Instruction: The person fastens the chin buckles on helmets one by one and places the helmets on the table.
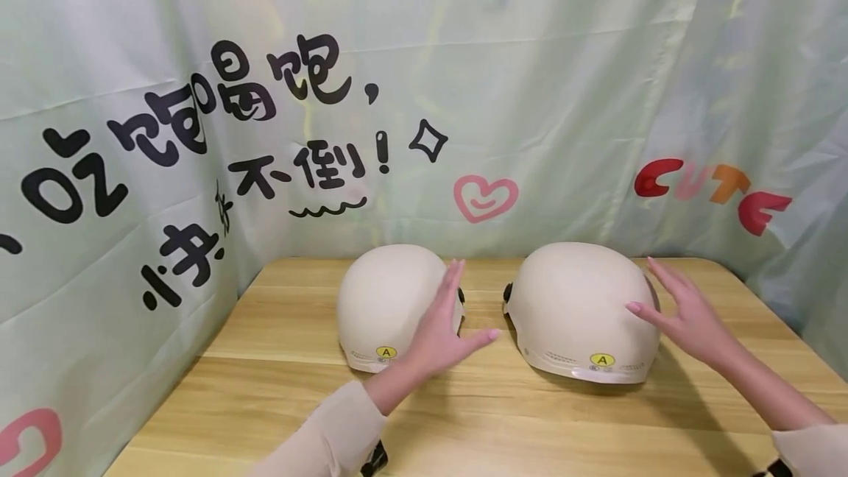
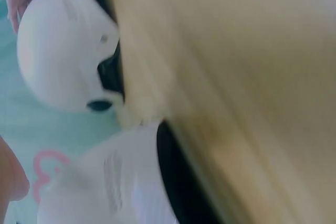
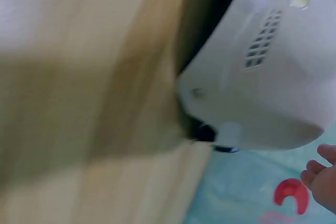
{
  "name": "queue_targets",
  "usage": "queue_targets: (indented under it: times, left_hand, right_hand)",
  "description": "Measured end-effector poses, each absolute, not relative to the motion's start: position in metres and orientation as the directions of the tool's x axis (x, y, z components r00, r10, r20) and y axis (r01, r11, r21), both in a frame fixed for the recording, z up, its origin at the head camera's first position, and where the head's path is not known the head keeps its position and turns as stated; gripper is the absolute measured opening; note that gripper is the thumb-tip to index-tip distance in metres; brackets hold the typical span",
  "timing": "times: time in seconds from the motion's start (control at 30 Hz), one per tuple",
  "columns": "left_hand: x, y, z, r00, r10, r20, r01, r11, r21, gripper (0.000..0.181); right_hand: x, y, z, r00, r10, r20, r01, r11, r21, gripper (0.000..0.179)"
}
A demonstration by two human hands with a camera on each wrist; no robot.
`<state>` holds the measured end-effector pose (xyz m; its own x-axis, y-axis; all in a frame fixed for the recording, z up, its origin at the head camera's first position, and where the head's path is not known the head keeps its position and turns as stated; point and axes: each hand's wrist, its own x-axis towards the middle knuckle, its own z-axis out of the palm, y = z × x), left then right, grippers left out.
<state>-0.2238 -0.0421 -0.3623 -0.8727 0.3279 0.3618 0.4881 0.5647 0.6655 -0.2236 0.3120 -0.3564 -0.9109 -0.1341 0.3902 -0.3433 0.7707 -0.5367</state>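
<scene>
i see the left hand (image 1: 437, 337) by the eleven-o'clock helmet (image 1: 387, 293), right hand (image 1: 692, 319) by the one-o'clock helmet (image 1: 579, 300). fingers (image 1: 447, 291) and thumbs (image 1: 478, 341) stand apart.

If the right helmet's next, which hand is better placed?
Probably right: the right hand hovers by the outer side of the right helmet, while the left hand overlaps the left helmet in the head view.

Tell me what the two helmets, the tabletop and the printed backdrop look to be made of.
Left helmet and right helmet: probably hard plastic with a satin finish, judging by smooth, rigid-looking shells.
Tabletop: wood or wood-look laminate, given its grain; a pale sheen suggests a slightly glossy coat.
Backdrop: likely thin matte fabric, hanging in folds and creases.
</scene>
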Motion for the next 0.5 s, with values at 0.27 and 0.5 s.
queue_targets:
  times: [0.27,0.5]
  left_hand:
    - [-0.216,-0.011,-0.388,-0.876,0.394,0.278,0.476,0.619,0.624,0.102]
    - [-0.221,0.009,-0.414,-0.914,0.36,0.189,0.38,0.59,0.713,0.104]
  right_hand:
    - [-0.22,0.33,-0.388,-0.93,-0.116,0.348,-0.31,0.756,-0.576,0.082]
    - [-0.213,0.336,-0.41,-0.964,-0.06,0.259,-0.206,0.784,-0.585,0.083]
